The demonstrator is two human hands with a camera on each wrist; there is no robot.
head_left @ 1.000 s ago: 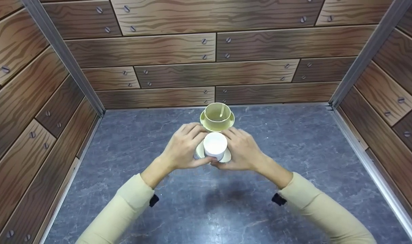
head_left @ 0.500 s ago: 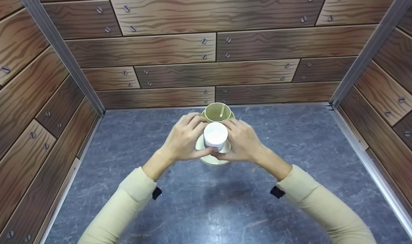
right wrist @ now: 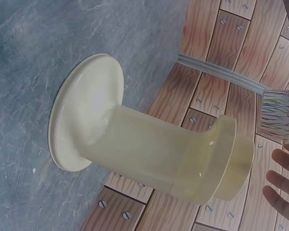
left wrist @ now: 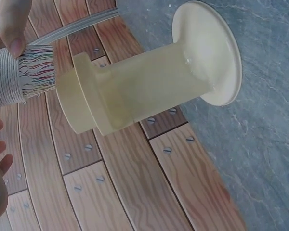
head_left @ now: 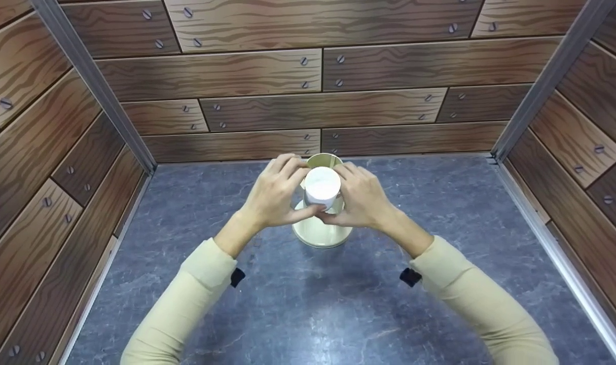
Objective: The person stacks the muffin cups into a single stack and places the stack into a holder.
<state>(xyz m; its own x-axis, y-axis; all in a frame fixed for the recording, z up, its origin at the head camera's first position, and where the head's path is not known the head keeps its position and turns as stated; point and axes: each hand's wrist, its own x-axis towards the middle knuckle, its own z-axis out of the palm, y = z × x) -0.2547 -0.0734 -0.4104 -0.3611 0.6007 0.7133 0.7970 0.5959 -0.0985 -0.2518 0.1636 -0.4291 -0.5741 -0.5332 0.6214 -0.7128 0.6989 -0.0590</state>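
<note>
Both hands, the left hand (head_left: 277,190) and the right hand (head_left: 363,195), grip a stack of small paper cups (head_left: 322,183) from either side, thumbs meeting at the near side. In the left wrist view, the stacked cups (left wrist: 5,77) show white rims like ribs and a lower end with thin coloured lines. Below stands a cream cup dispenser (head_left: 322,235), upright on a round base. Its translucent column (right wrist: 144,151) carries a collar and an open top. The cups hang close to that top, with a small gap in the right wrist view, and partly hide it from the head.
The dispenser stands on a dark marbled tabletop (head_left: 206,203). Wood-patterned panels (head_left: 262,111) close in the back and both sides, with metal rails (head_left: 566,253) along the edges. A pale strip (head_left: 333,160) shows inside the dispenser's top.
Both hands have moved forward together with the stacked cups, from over the dispenser's base toward its open top. More of the base now shows, less of the top. The dispenser has stayed put.
</note>
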